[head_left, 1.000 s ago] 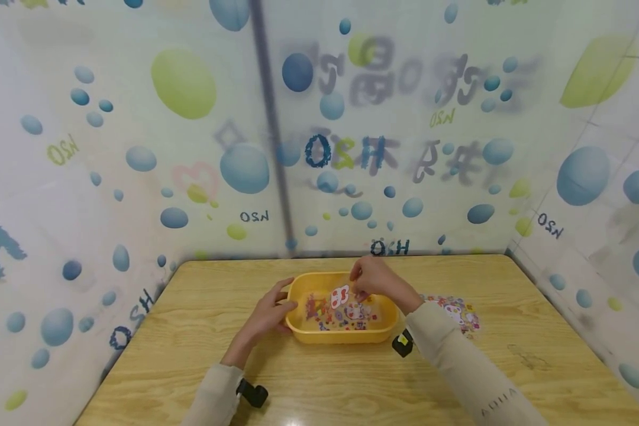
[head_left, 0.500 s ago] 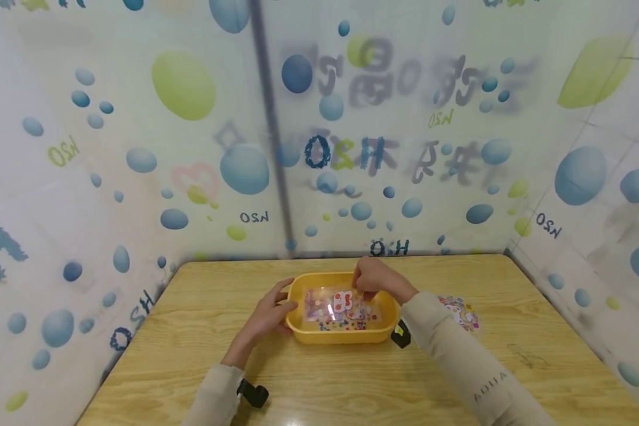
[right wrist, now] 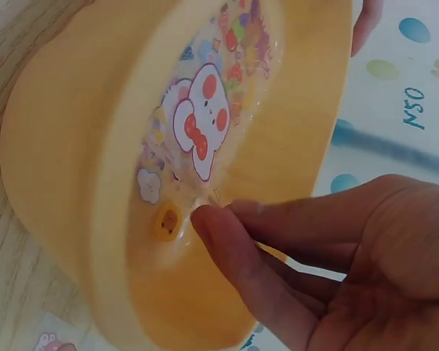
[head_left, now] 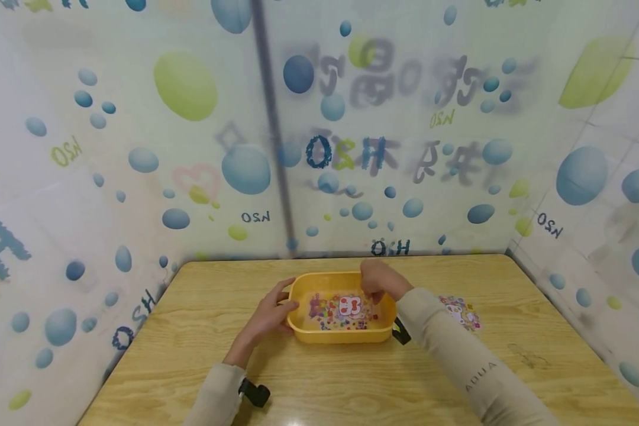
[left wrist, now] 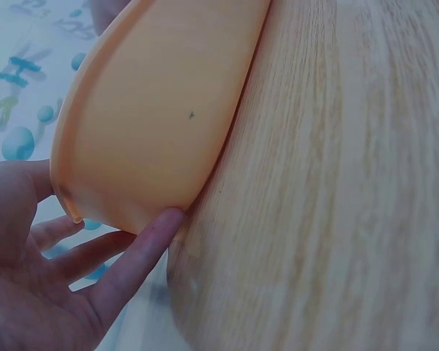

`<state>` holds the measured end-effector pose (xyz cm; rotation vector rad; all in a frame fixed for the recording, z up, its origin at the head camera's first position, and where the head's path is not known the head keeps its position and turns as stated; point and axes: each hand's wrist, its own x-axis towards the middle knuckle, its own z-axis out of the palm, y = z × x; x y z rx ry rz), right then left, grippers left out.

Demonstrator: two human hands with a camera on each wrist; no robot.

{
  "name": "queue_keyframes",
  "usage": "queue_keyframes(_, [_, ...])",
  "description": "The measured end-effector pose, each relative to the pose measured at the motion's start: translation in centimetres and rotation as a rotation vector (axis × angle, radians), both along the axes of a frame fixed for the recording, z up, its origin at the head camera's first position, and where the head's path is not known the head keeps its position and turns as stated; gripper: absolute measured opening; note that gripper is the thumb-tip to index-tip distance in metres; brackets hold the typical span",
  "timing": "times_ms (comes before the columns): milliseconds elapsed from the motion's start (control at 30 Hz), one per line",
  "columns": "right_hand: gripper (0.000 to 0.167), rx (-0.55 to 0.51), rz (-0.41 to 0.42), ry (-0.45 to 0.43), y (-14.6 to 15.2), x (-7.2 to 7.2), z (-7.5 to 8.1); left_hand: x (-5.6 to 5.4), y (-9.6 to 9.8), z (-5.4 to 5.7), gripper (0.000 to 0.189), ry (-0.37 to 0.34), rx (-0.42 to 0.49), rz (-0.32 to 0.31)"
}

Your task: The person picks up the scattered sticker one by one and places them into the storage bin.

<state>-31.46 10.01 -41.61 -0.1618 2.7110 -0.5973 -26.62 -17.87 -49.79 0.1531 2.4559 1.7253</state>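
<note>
A yellow plastic basin [head_left: 343, 338] stands on the wooden table. Inside it lie clear sticker sheets with small colourful prints, the uppermost bearing a white rabbit with red cheeks and a bow [right wrist: 206, 117]. My left hand [head_left: 267, 309] holds the basin's left end, its thumb over the rim and its fingers against the outer wall, as the left wrist view shows. My right hand [head_left: 381, 280] reaches into the basin's right end. In the right wrist view its thumb and forefinger pinch the clear edge of the sticker sheet [right wrist: 148, 186], near a round yellow sticker.
Another sticker sheet [head_left: 461, 313] lies on the table [head_left: 319, 384] to the right of the basin, partly behind the right sleeve. A curtain [head_left: 319, 231] printed with bubbles rises behind the table's far edge.
My right hand has lowered the rabbit sticker sheet from a tilt down onto the other sheets in the basin, moving slightly right. My left hand has stayed at the basin's left end.
</note>
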Motion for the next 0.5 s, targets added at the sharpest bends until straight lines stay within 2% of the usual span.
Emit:
queue_keyframes(300, [0.023, 0.073, 0.011, 0.016, -0.3, -0.8, -1.5, -0.2, 0.2, 0.0, 0.061, 0.002, 0.006, 0.0])
queue_keyframes(500, [0.02, 0.093, 0.017, -0.01, -0.2, -0.6, -2.1, -0.2, 0.1, -0.1, 0.061, -0.003, -0.002, 0.008])
